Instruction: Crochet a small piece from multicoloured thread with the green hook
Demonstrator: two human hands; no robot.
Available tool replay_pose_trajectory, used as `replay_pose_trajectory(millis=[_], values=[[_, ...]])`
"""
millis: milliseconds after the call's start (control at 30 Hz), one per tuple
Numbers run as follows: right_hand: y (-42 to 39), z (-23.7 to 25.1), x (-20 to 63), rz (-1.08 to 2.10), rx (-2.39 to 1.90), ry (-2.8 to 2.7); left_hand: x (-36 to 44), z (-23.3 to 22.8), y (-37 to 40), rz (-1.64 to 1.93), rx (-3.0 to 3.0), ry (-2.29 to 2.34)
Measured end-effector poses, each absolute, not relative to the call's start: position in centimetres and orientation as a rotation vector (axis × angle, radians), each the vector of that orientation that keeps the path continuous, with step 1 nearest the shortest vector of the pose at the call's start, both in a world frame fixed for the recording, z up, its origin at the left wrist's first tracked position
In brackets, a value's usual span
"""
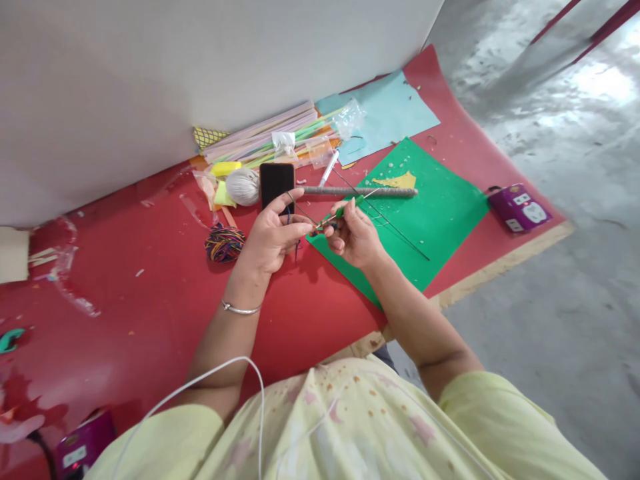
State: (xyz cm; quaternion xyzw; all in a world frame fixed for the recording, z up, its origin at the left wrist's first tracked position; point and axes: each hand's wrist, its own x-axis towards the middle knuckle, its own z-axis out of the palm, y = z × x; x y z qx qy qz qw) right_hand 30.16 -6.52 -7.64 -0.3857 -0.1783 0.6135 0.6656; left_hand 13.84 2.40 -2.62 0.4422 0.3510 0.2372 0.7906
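Observation:
My left hand (274, 235) and my right hand (356, 235) meet above the red mat (165, 300), pinching a thin wire stem (345, 211) partly wrapped in green. The left fingertips hold its near end, where a dark thread hangs down. The right fingers grip the green part a little further along. Bare wire runs on over the green sheet (440, 213). A black phone (277, 184) lies just behind the left hand.
A grey wrapped stick (365, 191), a white yarn ball (243, 186), a multicoloured thread bundle (225, 243), a pen (329, 168), straws and paper strips (270, 137), a light blue sheet (395, 110) and a purple box (520, 208) lie about. A white wall stands behind; grey floor at right.

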Motion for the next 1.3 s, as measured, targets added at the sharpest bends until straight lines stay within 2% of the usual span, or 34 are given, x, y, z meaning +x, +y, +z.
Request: replay_pose_trajectory(millis=[1067,1300], values=[[-7.3,-8.5,29.5,1.004,-0.908,-0.617,14.3,-2.9,2.2,0.668,0.997,0.869],[-7.5,-8.5,29.4,1.026,-0.929,-0.579,14.4,-2.8,2.3,0.668,0.988,0.887]])
